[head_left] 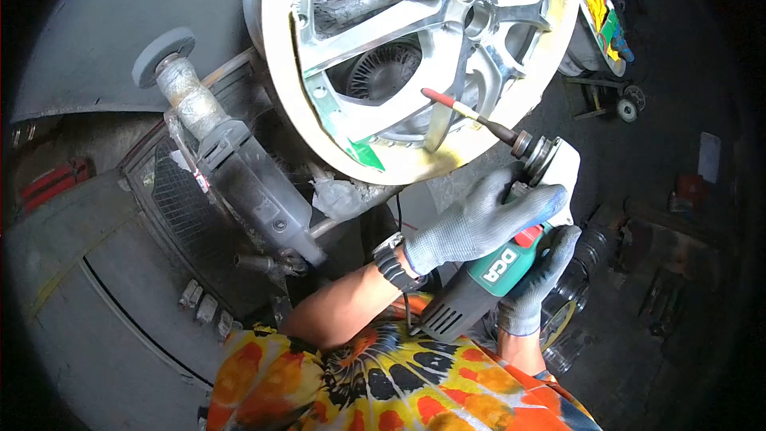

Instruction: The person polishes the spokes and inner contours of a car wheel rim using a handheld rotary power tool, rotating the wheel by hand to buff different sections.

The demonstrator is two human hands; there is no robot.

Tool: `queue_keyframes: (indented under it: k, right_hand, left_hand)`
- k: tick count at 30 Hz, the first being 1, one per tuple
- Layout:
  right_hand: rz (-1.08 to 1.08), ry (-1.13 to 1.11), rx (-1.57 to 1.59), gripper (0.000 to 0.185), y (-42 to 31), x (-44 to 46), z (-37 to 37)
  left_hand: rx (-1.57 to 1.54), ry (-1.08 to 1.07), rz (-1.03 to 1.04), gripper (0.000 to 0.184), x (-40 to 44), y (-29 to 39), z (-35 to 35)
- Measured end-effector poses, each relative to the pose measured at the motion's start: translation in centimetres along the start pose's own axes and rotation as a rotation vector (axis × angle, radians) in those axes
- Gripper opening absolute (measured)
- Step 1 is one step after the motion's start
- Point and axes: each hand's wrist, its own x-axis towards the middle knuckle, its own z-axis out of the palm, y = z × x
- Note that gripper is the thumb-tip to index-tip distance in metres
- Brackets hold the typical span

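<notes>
My left hand (483,219), in a grey knit glove with a watch at the wrist, is wrapped round the head end of a green and black DCA angle grinder (488,273). My right hand (536,283), also gloved, grips the grinder's body from the right side. A slim pointed bit (463,109) with a red tip sticks out of the grinder's head towards the upper left. Its tip overlaps the lower spokes of a shiny alloy wheel (391,116); I cannot tell whether they touch. Yellowish tape covers the wheel's rim, with a green piece at the bottom.
On the left, a dark bench-mounted power tool (259,191) carries a round grey disc (163,52) at its end. A crumpled plastic wrap (339,195) hangs below the wheel. A bin (586,56) with yellow and green items stands at the upper right.
</notes>
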Motion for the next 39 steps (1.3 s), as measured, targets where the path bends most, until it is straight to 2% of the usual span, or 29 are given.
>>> queue_keyframes:
  k: [1,3,4,9,11,12,13,15,16,18,19,20,21,22,23,25,26,27,29,32,35,39]
  right_hand:
    - [-0.007,-0.003,0.003,0.072,0.2,-0.4,-0.2]
    - [0.032,-0.182,-0.022,0.077,0.7,-1.1,-0.7]
    - [0.043,-0.168,-0.012,0.081,1.0,-1.5,-0.4]
    - [0.078,-0.22,-0.029,0.08,2.5,-3.0,0.3]
    - [0.091,-0.271,-0.022,0.081,2.9,-3.3,1.0]
    - [0.145,-0.224,-0.023,0.087,3.0,-3.3,1.9]
    - [0.011,-0.338,-0.093,0.091,3.1,-3.0,2.1]
    - [-0.008,-0.338,-0.148,0.095,2.8,-3.0,2.9]
    - [0.005,-0.358,-0.135,0.09,2.6,-2.8,3.1]
    - [0.068,-0.354,-0.043,0.087,2.2,-2.0,2.5]
    - [0.134,-0.34,0.049,0.084,1.9,-1.6,2.0]
    - [0.127,-0.29,0.037,0.076,1.0,-1.4,1.8]
    - [0.066,-0.206,0.155,0.066,1.5,-0.8,0.5]
    - [0.068,-0.29,0.185,0.062,0.3,-0.1,0.0]
    - [0.071,-0.375,0.214,0.058,-0.9,0.7,-0.4]
    - [-0.051,-0.279,0.183,0.049,-1.6,2.9,-1.8]
    - [-0.133,-0.194,0.149,0.045,-1.6,4.1,-2.4]
    - [-0.106,-0.226,0.167,0.045,-2.1,5.1,-2.8]
    - [-0.16,-0.234,-0.018,0.047,-3.0,6.7,-2.4]
    - [-0.089,-0.259,0.107,0.05,-3.1,8.7,-1.8]
    - [-0.112,-0.255,0.081,0.051,-2.8,9.9,-1.7]
    - [-0.09,-0.312,0.094,0.051,-2.9,10.1,-1.2]
  left_hand:
    - [0.003,-0.003,0.007,0.045,-0.5,0.0,-0.1]
    - [-0.026,0.018,-0.071,0.042,-1.7,0.2,-0.5]
    - [0.102,0.029,-0.008,0.038,-2.4,0.6,-1.0]
    - [0.015,0.055,-0.042,0.033,-4.9,1.8,-2.6]
    - [0.614,0.05,0.334,0.031,-6.5,-0.3,-3.6]
    - [0.073,0.079,-0.086,0.032,-7.0,0.5,-3.3]
    - [0.086,0.163,0.023,0.035,-6.9,1.9,-3.0]
    - [0.073,0.136,-0.124,0.031,-7.0,1.4,-3.7]
    - [0.073,0.14,-0.119,0.031,-6.8,1.6,-3.4]
    - [-0.187,0.192,-0.178,0.029,-6.0,2.5,-2.5]
    - [-0.023,0.144,-0.018,0.029,-5.5,1.8,-2.2]
    - [0.027,0.112,-0.057,0.034,-4.6,1.6,-1.8]
    - [0.075,0.08,-0.097,0.041,-3.5,1.4,-1.5]
    - [0.764,0.17,0.509,0.043,-2.2,1.5,-1.1]
    - [0.0,0.108,-0.02,0.043,-0.8,2.2,0.2]
    - [-0.015,0.016,0.067,0.042,2.1,1.1,0.7]
    - [-0.04,0.032,0.031,0.041,3.1,1.2,1.2]
    - [-0.042,0.007,0.059,0.042,4.1,1.1,1.3]
    - [-0.188,0.03,0.025,0.046,5.9,1.3,1.6]
    - [-0.27,0.016,-0.043,0.05,7.6,1.2,1.1]
    - [-0.242,0.037,-0.054,0.052,8.4,0.8,0.9]
    - [-0.337,0.035,-0.065,0.047,8.5,0.9,0.7]
